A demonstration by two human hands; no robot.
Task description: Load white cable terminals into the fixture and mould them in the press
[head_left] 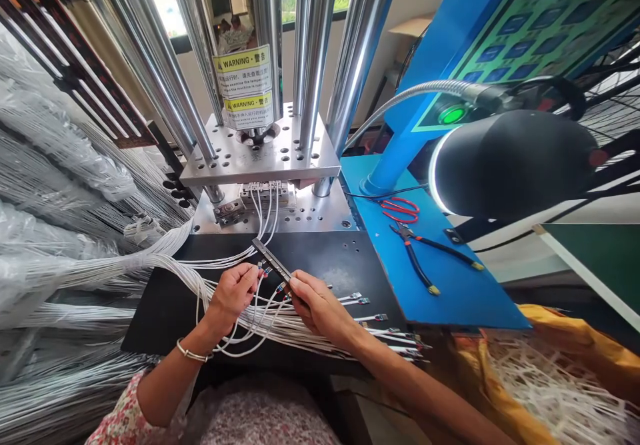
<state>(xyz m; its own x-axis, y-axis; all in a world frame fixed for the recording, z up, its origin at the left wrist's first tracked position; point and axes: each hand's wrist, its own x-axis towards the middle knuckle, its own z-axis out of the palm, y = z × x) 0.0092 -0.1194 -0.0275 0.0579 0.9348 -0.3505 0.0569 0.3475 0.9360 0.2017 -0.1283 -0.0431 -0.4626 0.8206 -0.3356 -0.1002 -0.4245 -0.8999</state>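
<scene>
A narrow dark metal bar (271,259) with slots along it slants over the black work surface, and my right hand (317,304) grips its lower end. My left hand (234,293) is closed in a pinch beside the bar, at the end of a white cable (257,305) with a small connector. Other small connectors (281,288) sit against the bar near my right fingers. Below both hands lies a bundle of white cables (310,333), their bare connector ends (367,300) pointing right. My fingers hide part of the bar.
Ahead stands a press with a steel plate (265,165); white cables run into a mold block (265,195) under it. Red-handled scissors (401,210) and cutting pliers (415,245) lie on the blue surface (395,278). A black lamp (510,162) overhangs the right. Wrapped cables (55,185) fill the left.
</scene>
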